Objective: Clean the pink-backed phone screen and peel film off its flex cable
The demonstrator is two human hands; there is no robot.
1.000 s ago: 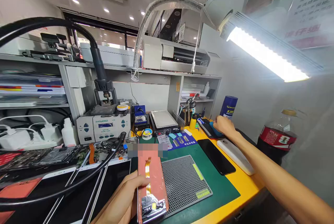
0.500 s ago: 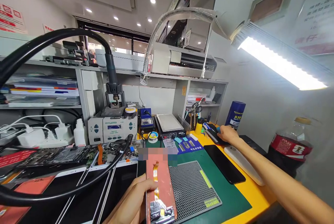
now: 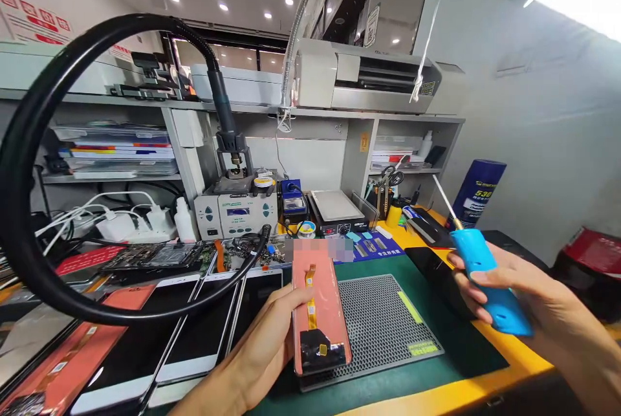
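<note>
My left hand (image 3: 279,325) grips a phone screen panel (image 3: 330,299) by its left edge, thumb on top. The panel's pink-copper back faces up, with a gold flex cable (image 3: 311,312) along it and a black patch at the near end. It is tilted over a black perforated mat (image 3: 383,319). At the right, my right hand (image 3: 524,299) is wrapped round a blue-handled tool (image 3: 490,286) with a thin metal shaft pointing up and left. The tool is in the air, apart from the panel.
Several phone screens (image 3: 194,332) lie at the left under a looping black hose (image 3: 29,209). A hot-air station (image 3: 235,212), a heating plate (image 3: 334,206) and a soldering unit (image 3: 292,199) stand at the back. A blue spray can (image 3: 478,193) and a cola bottle (image 3: 589,267) are at the right.
My right hand has come back from beside the spray can, raising the blue-handled tool off the table toward me. My left hand still holds the panel. The view has shifted.
</note>
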